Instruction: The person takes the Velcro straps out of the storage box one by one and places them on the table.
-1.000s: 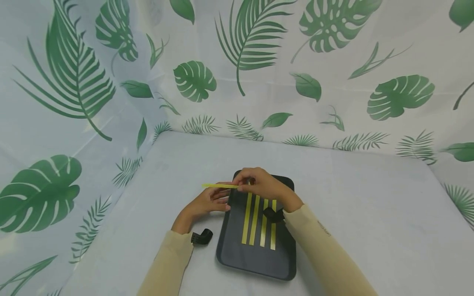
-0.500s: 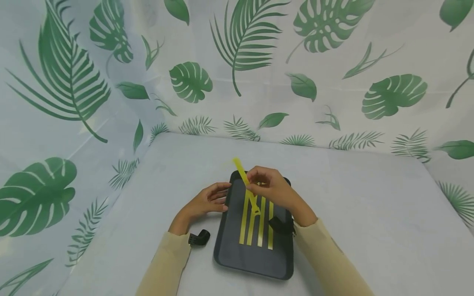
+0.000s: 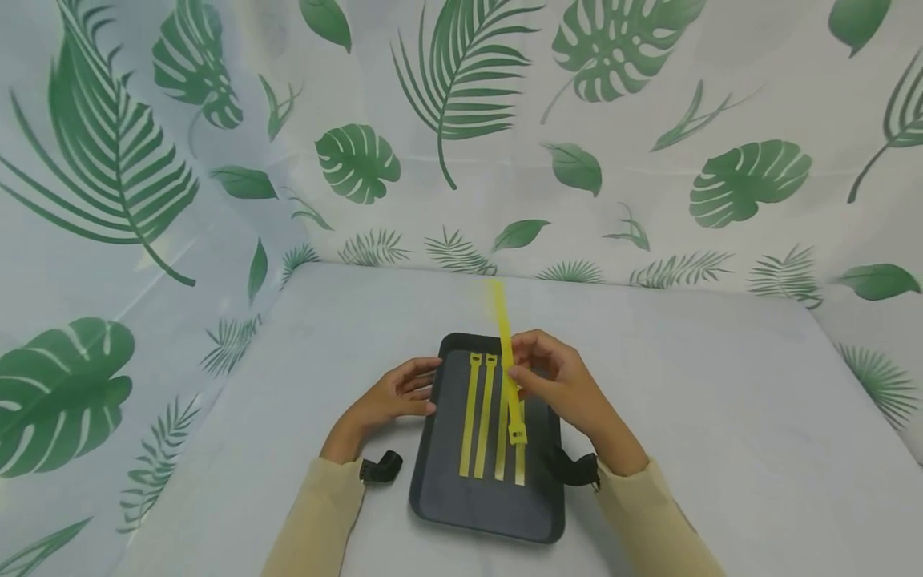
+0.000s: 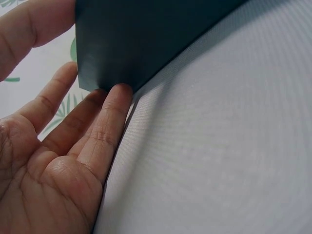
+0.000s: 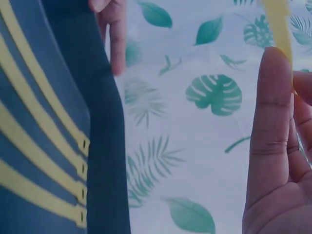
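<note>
My right hand (image 3: 566, 381) pinches a yellow cable tie (image 3: 503, 332), a flat strap with a slotted head, between thumb and fingers. It is held above a dark shallow tray (image 3: 483, 509), slotted end toward me. Several matching yellow cable ties (image 3: 469, 425) lie side by side lengthwise in the tray, their slotted heads at the far end; the held one overlaps some of them. My left hand (image 3: 392, 397) is at the tray's left side. In the left wrist view its fairly straight fingers (image 4: 114, 112) touch the tray's outer wall (image 4: 126, 44).
A white table surface (image 3: 685, 385) surrounds the tray. Behind and to the left rises a white cloth (image 3: 519, 188) printed with green leaves. A black camera mount sits on each wrist, the left one (image 3: 382, 467) beside the tray and the right one (image 3: 577, 469) over its right edge.
My right hand has moved right and swung the pinched cable tie from lying crosswise near the left hand to pointing away lengthwise over the tray. The left hand stays at the tray's side.
</note>
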`<action>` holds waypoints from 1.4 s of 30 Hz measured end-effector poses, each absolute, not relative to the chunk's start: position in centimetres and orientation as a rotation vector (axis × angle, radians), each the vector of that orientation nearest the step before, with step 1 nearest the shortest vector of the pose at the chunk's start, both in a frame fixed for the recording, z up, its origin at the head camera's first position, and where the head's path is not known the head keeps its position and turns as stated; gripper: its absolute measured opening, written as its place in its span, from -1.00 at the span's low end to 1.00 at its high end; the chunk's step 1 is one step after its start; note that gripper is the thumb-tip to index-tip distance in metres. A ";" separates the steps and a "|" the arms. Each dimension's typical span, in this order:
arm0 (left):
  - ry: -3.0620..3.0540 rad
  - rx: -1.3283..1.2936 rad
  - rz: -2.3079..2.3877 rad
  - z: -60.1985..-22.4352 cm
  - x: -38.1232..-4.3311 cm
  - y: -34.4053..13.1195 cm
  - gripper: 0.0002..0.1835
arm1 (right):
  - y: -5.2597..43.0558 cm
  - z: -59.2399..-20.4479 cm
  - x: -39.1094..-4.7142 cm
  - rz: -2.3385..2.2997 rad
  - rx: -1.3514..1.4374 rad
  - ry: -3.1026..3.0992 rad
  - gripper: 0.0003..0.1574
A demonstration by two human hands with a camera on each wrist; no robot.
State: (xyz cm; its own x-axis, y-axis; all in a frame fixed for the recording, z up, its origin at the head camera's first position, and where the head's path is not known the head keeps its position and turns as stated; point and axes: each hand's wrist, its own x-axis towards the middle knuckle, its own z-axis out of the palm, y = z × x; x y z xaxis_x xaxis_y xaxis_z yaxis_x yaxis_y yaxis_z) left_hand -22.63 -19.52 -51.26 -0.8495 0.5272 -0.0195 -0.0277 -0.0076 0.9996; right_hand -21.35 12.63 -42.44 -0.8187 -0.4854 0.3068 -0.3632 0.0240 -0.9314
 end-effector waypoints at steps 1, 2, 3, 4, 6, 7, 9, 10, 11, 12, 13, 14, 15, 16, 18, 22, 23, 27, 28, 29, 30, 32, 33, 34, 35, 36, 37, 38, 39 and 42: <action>1.888 0.518 1.910 -51.3 -22.6 -19.5 -0.06 | 13.0 -42.5 -21.2 -1.940 -0.892 2.188 -0.66; 1.888 0.517 1.910 -51.3 -22.6 -19.4 -0.06 | 13.3 -42.6 -21.0 -1.955 -0.878 2.195 -0.65; 1.888 0.516 1.909 -51.3 -22.6 -19.4 -0.06 | 13.6 -42.6 -20.8 -1.969 -0.862 2.204 -0.66; 1.888 0.517 1.908 -51.3 -22.7 -19.4 -0.06 | 14.0 -42.7 -20.7 -1.981 -0.846 2.210 -0.66; 1.888 0.522 1.906 -51.3 -22.7 -19.3 -0.06 | 14.6 -43.0 -20.4 -2.002 -0.806 2.221 -0.67; 1.889 0.527 1.906 -51.3 -22.7 -19.3 -0.06 | 14.9 -43.0 -20.3 -2.012 -0.781 2.227 -0.67; 1.889 0.535 1.908 -51.3 -22.7 -19.3 -0.07 | 15.6 -43.2 -20.0 -2.031 -0.726 2.232 -0.68; 1.892 0.539 1.909 -51.3 -22.6 -19.2 -0.07 | 15.9 -43.3 -19.8 -2.040 -0.695 2.233 -0.67; 1.896 0.541 1.908 -51.4 -22.6 -19.2 -0.07 | 16.2 -43.4 -19.7 -2.050 -0.666 2.230 -0.67; 1.900 0.542 1.907 -51.4 -22.5 -19.2 -0.06 | 16.6 -43.6 -19.6 -2.062 -0.638 2.224 -0.66; 1.905 0.543 1.905 -51.4 -22.5 -19.3 -0.06 | 16.9 -43.7 -19.5 -2.071 -0.612 2.220 -0.66; 1.905 0.541 1.906 -51.3 -22.4 -19.3 -0.06 | 17.2 -43.9 -19.4 -2.080 -0.591 2.215 -0.65; 1.907 0.542 1.905 -51.3 -22.4 -19.3 -0.06 | 17.5 -44.0 -19.3 -2.087 -0.570 2.213 -0.64; 1.906 0.543 1.904 -51.3 -22.4 -19.3 -0.06 | 17.8 -44.1 -19.2 -2.093 -0.551 2.210 -0.64; 1.906 0.549 1.899 -51.2 -22.3 -19.3 -0.06 | 18.4 -44.4 -19.1 -2.092 -0.512 2.212 -0.64; 1.901 0.550 1.898 -51.2 -22.3 -19.2 -0.06 | 19.4 -44.7 -18.9 -2.058 -0.403 2.232 -0.63; 1.902 0.549 1.898 -51.2 -22.3 -19.2 -0.06 | 19.6 -44.8 -18.8 -2.045 -0.368 2.235 -0.62; 1.895 0.545 1.908 -51.2 -22.3 -19.2 -0.05 | 20.4 -45.0 -18.6 -2.003 -0.253 2.228 -0.60; 1.895 0.545 1.907 -51.3 -22.3 -19.2 -0.05 | 20.6 -45.1 -18.5 -1.994 -0.233 2.221 -0.59; 1.897 0.546 1.906 -51.3 -22.3 -19.2 -0.05 | 20.7 -45.2 -18.5 -1.984 -0.219 2.213 -0.58; 1.898 0.549 1.904 -51.3 -22.3 -19.2 -0.05 | 20.9 -45.3 -18.5 -1.975 -0.215 2.201 -0.56; 1.903 0.558 1.898 -51.3 -22.4 -19.2 -0.06 | 21.3 -45.5 -18.5 -1.957 -0.213 2.176 -0.52; 1.906 0.564 1.893 -51.3 -22.4 -19.3 -0.06 | 21.4 -45.6 -18.6 -1.945 -0.211 2.166 -0.50; 1.909 0.569 1.888 -51.3 -22.4 -19.3 -0.06 | 21.6 -45.7 -18.6 -1.934 -0.208 2.153 -0.47; 1.913 0.575 1.883 -51.2 -22.5 -19.3 -0.06 | 21.7 -45.8 -18.6 -1.920 -0.208 2.145 -0.45; 1.911 0.580 1.882 -51.3 -22.5 -19.3 -0.06 | 21.9 -45.9 -18.6 -1.907 -0.208 2.139 -0.44; 1.911 0.579 1.881 -51.4 -22.5 -19.3 -0.06 | 22.1 -46.1 -18.7 -1.893 -0.200 2.137 -0.43; 1.912 0.576 1.878 -51.4 -22.5 -19.3 -0.06 | 22.2 -46.2 -18.7 -1.876 -0.188 2.136 -0.42; 1.912 0.571 1.878 -51.4 -22.5 -19.3 -0.06 | 22.4 -46.4 -18.7 -1.855 -0.178 2.139 -0.41; 1.923 0.553 1.868 -51.5 -22.4 -19.3 -0.04 | 22.8 -46.8 -18.7 -1.790 -0.139 2.148 -0.39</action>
State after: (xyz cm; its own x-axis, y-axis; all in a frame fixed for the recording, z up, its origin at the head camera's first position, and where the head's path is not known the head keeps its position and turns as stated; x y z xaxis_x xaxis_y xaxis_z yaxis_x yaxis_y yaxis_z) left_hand -22.39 -19.27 -51.52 -0.8411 0.5407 -0.0116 0.0041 0.0277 0.9996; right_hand -18.66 22.84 -46.84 -0.9373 -0.2885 -0.1955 0.1402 0.2015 -0.9694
